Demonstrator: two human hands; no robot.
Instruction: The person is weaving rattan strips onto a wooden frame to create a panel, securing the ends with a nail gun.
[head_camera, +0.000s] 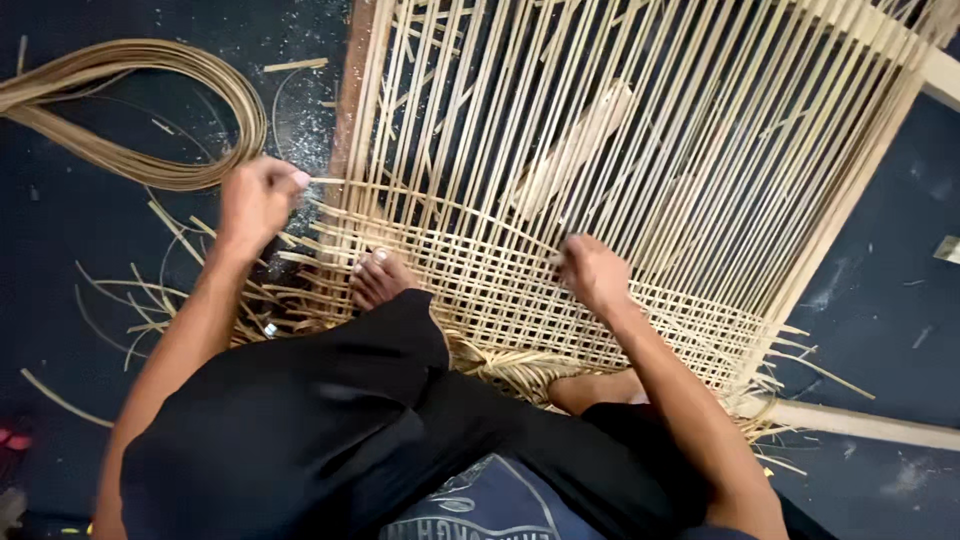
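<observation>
Black trousers (330, 420) fill the bottom of the view, w/ a bit of dark printed shirt (480, 510) below them; person sits cross-legged, bare foot (378, 278) resting on the woven part of the mat.

Left hand (256, 200) is curled shut, thumb and fingers pinching the end of a thin cane strip (420, 195) just at the left edge of the frame. That strip runs from the hand across the upright strands in a shallow arc toward the right hand. Right hand (592, 272) is bunched, fingertips pressed together on the strip approx. mid-frame, right where the woven grid meets the open strands.

The wooden frame (350, 90) lies flat on the dark floor (880, 200), its long strands (640, 110) running away from the person; woven lattice (560, 300) covers only the near end. Loose strip ends stick out along the left and right edges. A coil of spare cane (140, 110) sits on the floor beyond the left hand, near the frame's left rail, w/ offcuts (130, 300) and pale dust scattered around.
</observation>
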